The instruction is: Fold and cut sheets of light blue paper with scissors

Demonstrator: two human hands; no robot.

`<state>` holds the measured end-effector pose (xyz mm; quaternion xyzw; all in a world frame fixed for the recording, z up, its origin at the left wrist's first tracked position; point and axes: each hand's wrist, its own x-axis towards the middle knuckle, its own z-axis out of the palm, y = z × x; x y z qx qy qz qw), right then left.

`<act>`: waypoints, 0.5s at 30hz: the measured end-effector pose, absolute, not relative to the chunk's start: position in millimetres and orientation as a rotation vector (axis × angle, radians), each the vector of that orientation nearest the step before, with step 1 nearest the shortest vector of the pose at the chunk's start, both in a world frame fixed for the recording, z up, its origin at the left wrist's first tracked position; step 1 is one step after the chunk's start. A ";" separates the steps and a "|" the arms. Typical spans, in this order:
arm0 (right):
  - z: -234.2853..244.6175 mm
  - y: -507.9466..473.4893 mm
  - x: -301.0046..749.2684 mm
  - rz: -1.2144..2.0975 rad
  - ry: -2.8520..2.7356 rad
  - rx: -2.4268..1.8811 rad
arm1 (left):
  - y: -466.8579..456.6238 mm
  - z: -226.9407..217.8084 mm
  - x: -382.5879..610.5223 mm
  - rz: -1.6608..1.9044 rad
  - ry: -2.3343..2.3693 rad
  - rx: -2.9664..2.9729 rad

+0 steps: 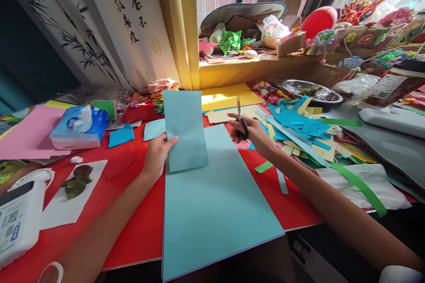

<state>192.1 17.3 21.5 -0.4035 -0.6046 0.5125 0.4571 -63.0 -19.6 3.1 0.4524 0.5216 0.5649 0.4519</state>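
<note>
My left hand (157,154) pinches the lower left edge of a light blue paper strip (184,128) and holds it upright above the table. My right hand (249,133) is closed round the black handles of a pair of scissors (239,117), whose blades point up and away, a little right of the strip. Under both hands lies a large light blue sheet (212,208) on the red table cover (133,225); its near edge hangs over the table's front.
A heap of blue, yellow and green paper scraps (299,132) lies at the right, with a long green strip (360,185) and a metal bowl (307,90) behind. At the left are a tissue pack (79,126), a pink sheet (29,135) and a white container (18,221).
</note>
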 end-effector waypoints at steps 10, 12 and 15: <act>25.3 -11.0 173.3 1.603 -1.869 -1.161 | -12.4 18.7 -79.9 1.890 1.134 1.008; 27.2 -16.6 170.4 1.646 -1.924 -1.171 | -14.0 22.1 -79.7 1.927 1.113 1.003; 30.3 -23.2 166.6 1.691 -1.957 -1.172 | -16.0 25.6 -78.7 1.984 1.089 0.977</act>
